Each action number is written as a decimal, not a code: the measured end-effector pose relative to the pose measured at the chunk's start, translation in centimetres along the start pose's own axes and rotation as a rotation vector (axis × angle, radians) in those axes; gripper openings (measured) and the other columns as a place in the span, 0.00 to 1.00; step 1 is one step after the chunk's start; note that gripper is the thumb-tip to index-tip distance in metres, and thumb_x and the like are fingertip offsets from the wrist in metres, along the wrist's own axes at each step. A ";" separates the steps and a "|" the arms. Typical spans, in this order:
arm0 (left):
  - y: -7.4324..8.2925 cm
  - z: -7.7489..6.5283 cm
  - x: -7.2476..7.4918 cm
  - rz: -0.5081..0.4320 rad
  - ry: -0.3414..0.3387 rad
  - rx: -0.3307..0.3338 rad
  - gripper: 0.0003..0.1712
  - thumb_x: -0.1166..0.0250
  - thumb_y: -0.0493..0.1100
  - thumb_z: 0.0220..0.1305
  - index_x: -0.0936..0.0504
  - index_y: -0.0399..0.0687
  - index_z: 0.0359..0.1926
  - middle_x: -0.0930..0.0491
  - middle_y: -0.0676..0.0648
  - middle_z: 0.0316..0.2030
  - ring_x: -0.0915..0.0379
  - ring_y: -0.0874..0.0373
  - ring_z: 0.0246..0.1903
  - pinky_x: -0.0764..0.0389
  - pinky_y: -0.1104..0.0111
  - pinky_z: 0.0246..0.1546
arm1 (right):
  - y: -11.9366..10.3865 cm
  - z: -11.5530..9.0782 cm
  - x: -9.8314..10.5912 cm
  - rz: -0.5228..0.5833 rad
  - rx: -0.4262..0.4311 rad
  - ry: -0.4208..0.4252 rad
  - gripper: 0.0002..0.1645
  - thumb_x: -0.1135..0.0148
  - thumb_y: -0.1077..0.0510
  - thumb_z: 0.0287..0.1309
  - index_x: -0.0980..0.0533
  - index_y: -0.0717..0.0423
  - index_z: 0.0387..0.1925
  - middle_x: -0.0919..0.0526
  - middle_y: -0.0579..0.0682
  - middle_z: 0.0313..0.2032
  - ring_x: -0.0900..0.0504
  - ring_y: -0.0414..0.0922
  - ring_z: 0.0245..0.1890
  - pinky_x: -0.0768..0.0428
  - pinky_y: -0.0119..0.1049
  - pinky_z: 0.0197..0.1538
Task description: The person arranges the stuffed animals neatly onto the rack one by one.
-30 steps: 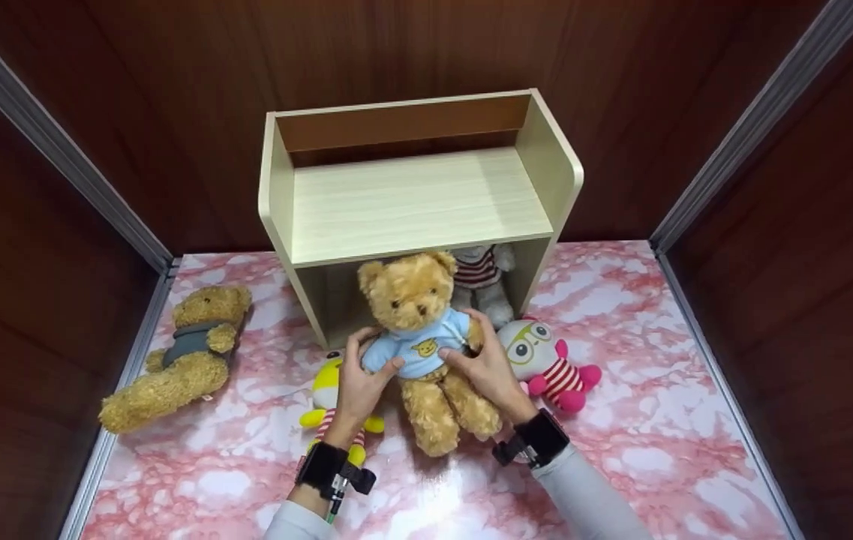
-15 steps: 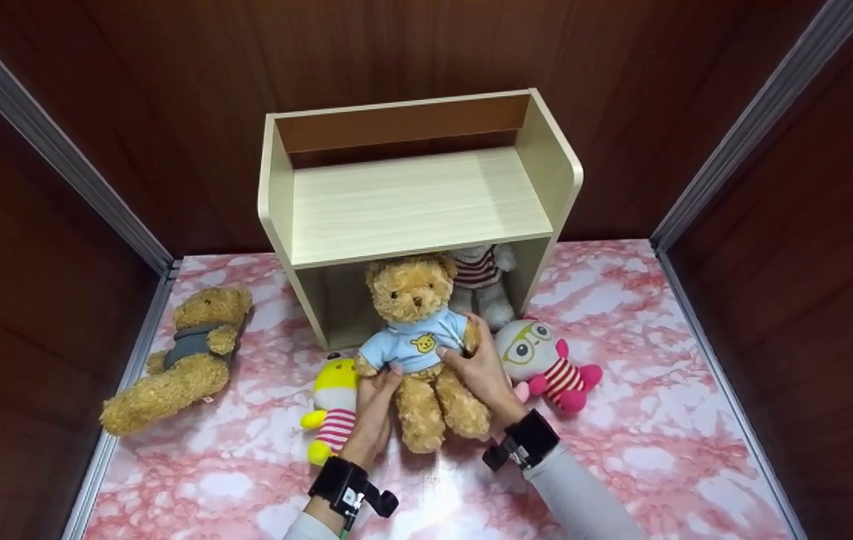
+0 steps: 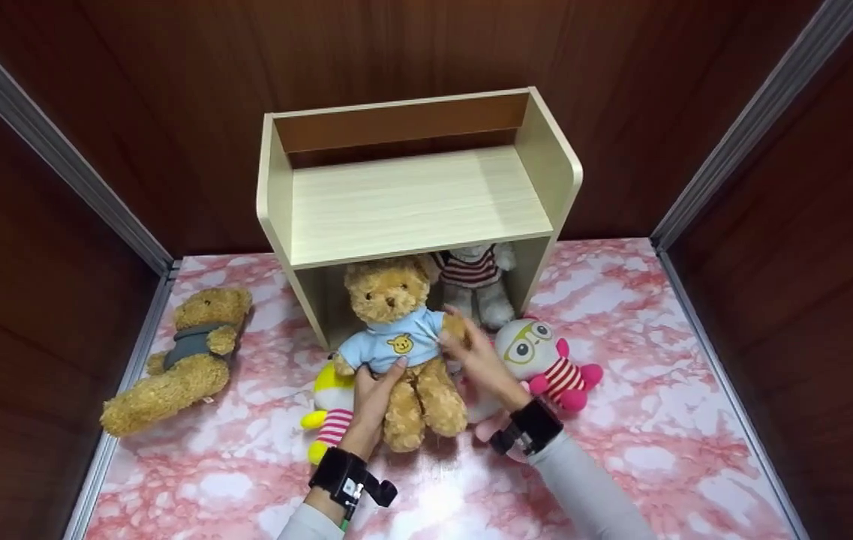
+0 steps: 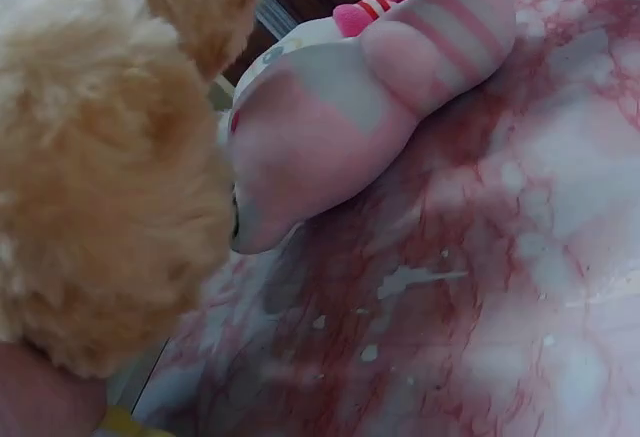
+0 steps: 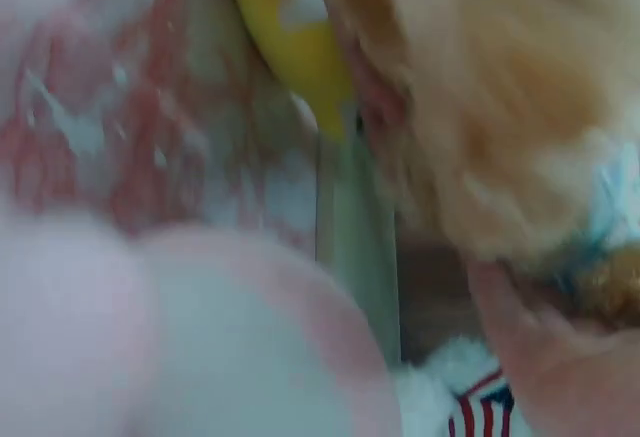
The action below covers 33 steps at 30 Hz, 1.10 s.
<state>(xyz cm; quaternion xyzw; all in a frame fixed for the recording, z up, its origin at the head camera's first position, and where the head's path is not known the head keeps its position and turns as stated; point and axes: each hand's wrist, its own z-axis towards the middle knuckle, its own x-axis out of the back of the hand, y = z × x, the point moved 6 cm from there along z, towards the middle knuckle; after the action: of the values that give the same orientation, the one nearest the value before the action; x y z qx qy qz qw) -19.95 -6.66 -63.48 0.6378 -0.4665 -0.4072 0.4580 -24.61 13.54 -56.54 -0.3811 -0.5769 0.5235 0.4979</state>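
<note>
A tan teddy bear in a light blue shirt leans upright at the front of the shelf's lower compartment, its head just under the board. With the thumb across the shirt's hem, my left hand grips its lower body. My right hand holds the bear's arm on the right side, thumb in front. Furry legs fill the left part of the left wrist view. Behind the bear, inside the compartment, stands a grey-white plush toy in a striped top, its head hidden by the board.
The wooden shelf stands against the back wall. A yellow plush toy lies beside my left hand. A pink plush toy and a plush with glasses lie on the right. Another brown bear lies far left.
The teddy bear has moved down, then left, now covering less of the grey-white plush. My left hand has shifted from its arm to its lower body; my right hand has followed left.
</note>
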 end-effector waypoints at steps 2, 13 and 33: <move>-0.1 0.1 0.3 -0.011 0.012 0.001 0.50 0.26 0.51 0.64 0.40 0.25 0.72 0.33 0.28 0.69 0.38 0.38 0.71 0.43 0.51 0.76 | -0.5 0.7 1.2 -0.076 0.015 0.030 0.31 0.48 0.50 0.79 0.35 0.55 0.76 0.25 0.66 0.65 0.22 0.61 0.60 0.29 0.63 0.67; -0.2 0.8 1.2 -0.027 0.046 -0.006 0.55 0.25 0.56 0.62 0.42 0.26 0.74 0.35 0.28 0.71 0.40 0.37 0.72 0.43 0.50 0.76 | 0.3 4.7 3.5 -1.156 0.244 0.039 0.28 0.35 0.57 0.65 0.23 0.53 0.67 0.26 0.64 0.67 0.30 0.67 0.68 0.27 0.69 0.62; 1.2 4.3 1.0 0.082 0.100 0.006 0.54 0.24 0.55 0.61 0.40 0.26 0.74 0.34 0.29 0.70 0.38 0.38 0.70 0.41 0.52 0.75 | 4.3 6.3 3.8 -1.121 0.126 -0.203 0.34 0.32 0.53 0.64 0.28 0.53 0.70 0.13 0.66 0.45 0.17 0.70 0.48 0.28 0.66 0.64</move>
<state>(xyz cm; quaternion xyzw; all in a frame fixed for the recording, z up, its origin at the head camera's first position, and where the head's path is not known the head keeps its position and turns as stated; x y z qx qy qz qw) -24.02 -8.64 -63.51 0.6390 -0.4699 -0.3545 0.4951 -31.84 16.44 -59.81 0.0657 -0.7035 0.2465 0.6633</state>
